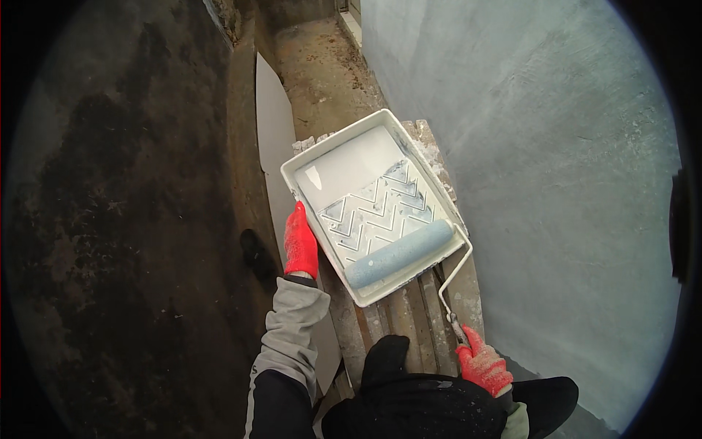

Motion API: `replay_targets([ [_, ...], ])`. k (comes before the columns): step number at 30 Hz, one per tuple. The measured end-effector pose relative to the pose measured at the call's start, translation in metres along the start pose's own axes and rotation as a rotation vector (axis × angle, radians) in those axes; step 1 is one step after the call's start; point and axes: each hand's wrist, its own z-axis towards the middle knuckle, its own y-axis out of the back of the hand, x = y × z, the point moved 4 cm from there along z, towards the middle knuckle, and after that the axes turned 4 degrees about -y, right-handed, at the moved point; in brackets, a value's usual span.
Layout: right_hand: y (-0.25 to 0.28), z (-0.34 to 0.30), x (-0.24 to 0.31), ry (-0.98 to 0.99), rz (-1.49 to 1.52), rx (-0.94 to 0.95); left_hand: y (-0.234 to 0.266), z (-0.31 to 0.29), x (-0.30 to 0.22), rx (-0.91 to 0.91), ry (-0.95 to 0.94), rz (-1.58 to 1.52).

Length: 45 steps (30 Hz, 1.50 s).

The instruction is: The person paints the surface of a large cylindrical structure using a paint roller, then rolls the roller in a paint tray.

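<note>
A white paint tray (289,170) rests on a wooden plank surface, turned at an angle. White paint fills its far, deep end, and the ridged slope is partly coated. Across the near end of the slope lies a paint roller (400,254) with a light blue-grey sleeve. My left hand (300,241), in a red glove, grips the tray's left edge; some of its fingers are hidden. At the lower right my right hand (484,364), also red-gloved and dusted with pale residue, is closed around the roller's handle. The bent wire frame runs from there up to the sleeve's right end.
Paint-spattered wooden planks (398,311) support the tray. A grey wall (548,161) rises close on the right. Left of the planks stand a white panel (272,110) and a dark, stained surface (131,219). Beyond the tray stretches a dirty concrete floor (322,73).
</note>
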Motion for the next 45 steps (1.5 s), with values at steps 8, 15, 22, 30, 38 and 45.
replay_targets([
  [8,-0.014,-0.002,-0.019,0.049,0.012,-0.061,-0.010,0.047,-0.022,-0.042,0.045,0.190],
  [15,-0.015,0.000,-0.018,0.044,0.030,-0.039,-0.004,0.053,-0.019,-0.084,0.079,0.272],
  [22,-0.024,0.003,-0.021,0.084,0.057,-0.074,-0.001,0.066,0.003,-0.263,-0.046,0.031],
  [30,-0.028,0.004,-0.024,0.100,0.139,-0.142,-0.004,0.057,-0.011,-0.245,-0.092,-0.111],
  [38,-0.030,0.004,-0.029,0.121,0.180,-0.157,-0.013,0.046,-0.028,-0.195,-0.084,-0.242],
  [45,-0.029,0.004,-0.026,0.125,0.182,-0.152,-0.009,0.047,-0.026,-0.133,-0.052,-0.307],
])
